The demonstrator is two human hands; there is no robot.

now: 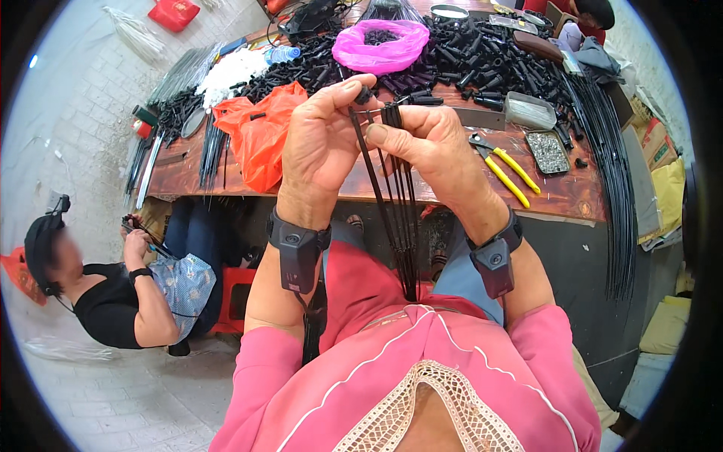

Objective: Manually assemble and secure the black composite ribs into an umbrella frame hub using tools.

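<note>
A bundle of thin black umbrella ribs (407,226) hangs in front of me over the table's near edge, its lower ends gathered close to my lap. My right hand (433,139) is closed on the bundle near its top, thumb and forefinger pinching the ribs together. Thumb and fingers of my left hand (316,128) close around a small dark part (364,95) beside the bundle's top. One rod slants down from near that part, standing a little apart from the others. My left fingers partly hide where the pieces meet.
Black tubular parts (482,60) heap across the table's back around a pink bag (380,47). An orange bag (260,135) lies left; yellow-handled pliers (504,169) and a tin of small metal pieces (548,152) lie right. Long black rods (619,218) overhang the right edge. A co-worker (128,279) sits left.
</note>
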